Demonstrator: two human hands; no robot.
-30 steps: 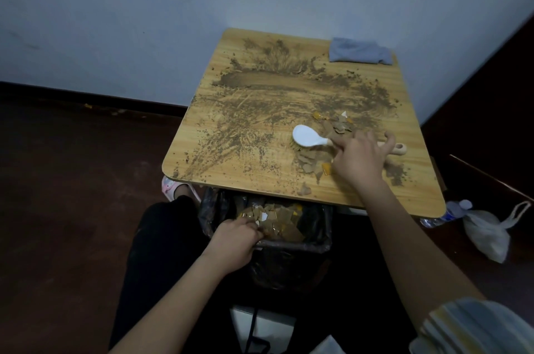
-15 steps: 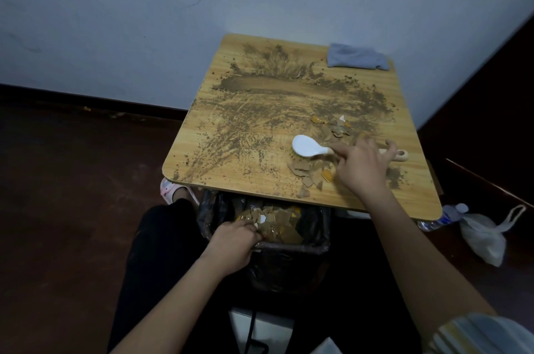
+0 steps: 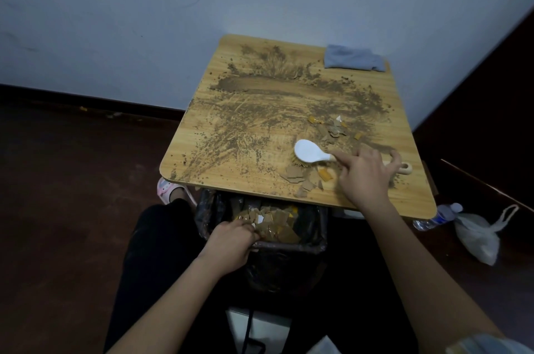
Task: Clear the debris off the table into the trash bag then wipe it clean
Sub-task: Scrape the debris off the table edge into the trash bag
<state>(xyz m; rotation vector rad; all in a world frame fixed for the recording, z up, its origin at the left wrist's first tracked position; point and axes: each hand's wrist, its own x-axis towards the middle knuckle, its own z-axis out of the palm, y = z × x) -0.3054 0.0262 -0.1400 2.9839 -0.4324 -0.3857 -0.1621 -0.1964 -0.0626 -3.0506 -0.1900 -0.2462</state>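
Those cardboard scraps [image 3: 300, 177] look feather-light and skittery, so the right hand [image 3: 365, 177], fingers wrapped round the brush [image 3: 310, 153] handle, should sweep gently while the left hand [image 3: 231, 244] grips the trash bag [image 3: 315, 238] rim.

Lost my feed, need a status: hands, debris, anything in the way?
Right hand grips brush on table. Left hand holds bag rim. Scraps near edge. Nothing blocking.

Right hand [image 3: 364, 174] on brush [image 3: 312, 155], left hand [image 3: 231, 244] gripping trash bag [image 3: 313, 241] rim.
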